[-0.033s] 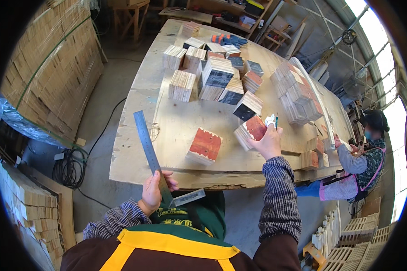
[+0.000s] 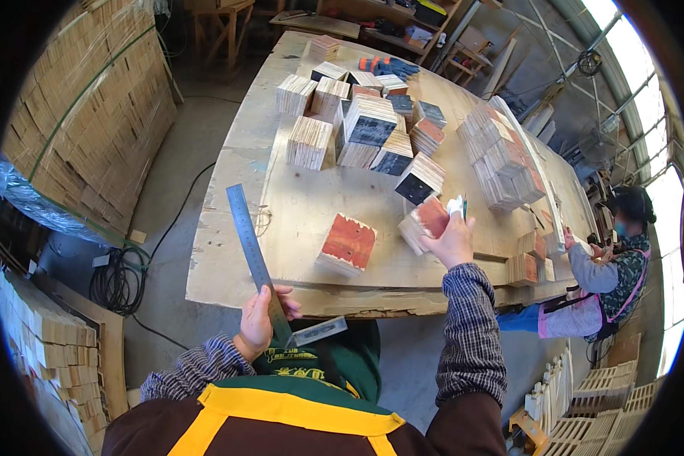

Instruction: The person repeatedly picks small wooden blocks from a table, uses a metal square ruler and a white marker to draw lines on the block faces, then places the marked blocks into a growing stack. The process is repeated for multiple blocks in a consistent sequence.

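My left hand (image 2: 260, 319) grips a metal try square (image 2: 252, 243) near its corner, in front of the table's near edge. Its long graduated blade slants up over the tabletop, and its short arm points right. My right hand (image 2: 452, 242) is closed on a plywood block (image 2: 435, 217) with a red top, at the near right part of the table. A crumpled white piece (image 2: 454, 205) and a thin dark pen-like stick (image 2: 464, 204) poke up by the fingers of this hand. Left of it, apart from both hands, lies another red-topped plywood block (image 2: 348, 243).
On the wooden table (image 2: 228, 251), a pile of plywood blocks (image 2: 368, 120) stands beyond my hands, with dark blue and orange gloves (image 2: 387, 67) behind. More blocks (image 2: 501, 156) are stacked at the right, near a co-worker (image 2: 623, 258). A coiled cable (image 2: 118, 281) lies on the floor.
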Available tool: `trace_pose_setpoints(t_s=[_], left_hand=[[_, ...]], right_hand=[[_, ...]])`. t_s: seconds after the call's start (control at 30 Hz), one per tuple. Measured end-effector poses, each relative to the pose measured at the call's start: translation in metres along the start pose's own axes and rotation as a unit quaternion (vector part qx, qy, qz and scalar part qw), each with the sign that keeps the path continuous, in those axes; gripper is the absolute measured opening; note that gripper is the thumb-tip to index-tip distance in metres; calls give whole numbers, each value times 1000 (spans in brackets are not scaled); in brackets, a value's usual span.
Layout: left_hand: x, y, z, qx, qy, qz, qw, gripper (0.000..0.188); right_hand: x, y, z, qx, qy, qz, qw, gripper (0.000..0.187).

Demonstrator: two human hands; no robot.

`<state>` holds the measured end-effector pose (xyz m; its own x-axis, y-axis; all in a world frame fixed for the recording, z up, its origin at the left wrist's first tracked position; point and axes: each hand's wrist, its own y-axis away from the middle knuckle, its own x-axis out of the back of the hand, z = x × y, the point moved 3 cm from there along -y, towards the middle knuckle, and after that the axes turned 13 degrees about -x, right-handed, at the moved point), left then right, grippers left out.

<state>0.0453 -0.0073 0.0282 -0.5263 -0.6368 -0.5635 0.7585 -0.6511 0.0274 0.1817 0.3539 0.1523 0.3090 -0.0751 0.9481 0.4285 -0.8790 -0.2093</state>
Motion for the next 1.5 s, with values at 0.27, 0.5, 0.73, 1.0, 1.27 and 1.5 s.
trace_pose_setpoints(t_s=[0.27,0.5,0.73,1.0,1.27,1.5], left_hand=[[-33,-17,14,22,76,-11,997,46],[-94,-25,18,29,184,-33,982,47],[-118,-14,6,-29,25,-120,992,47],[-95,-46,-11,-235,-449,-95,857,111],[-102,-66,-49,-281,-499,-47,819,115],[-62,-114,-6,-193,-372,-210,883,113]], right_hand=[[-2,84,18,-7,-309,65,949,53],[-39,237,-46,-127,-748,-196,622,45],[-34,228,-46,-169,-799,-210,537,33],[-33,199,-6,-233,-847,-100,466,25],[-30,191,15,-267,-836,-46,478,25],[-36,177,6,-263,-820,-108,497,25]])
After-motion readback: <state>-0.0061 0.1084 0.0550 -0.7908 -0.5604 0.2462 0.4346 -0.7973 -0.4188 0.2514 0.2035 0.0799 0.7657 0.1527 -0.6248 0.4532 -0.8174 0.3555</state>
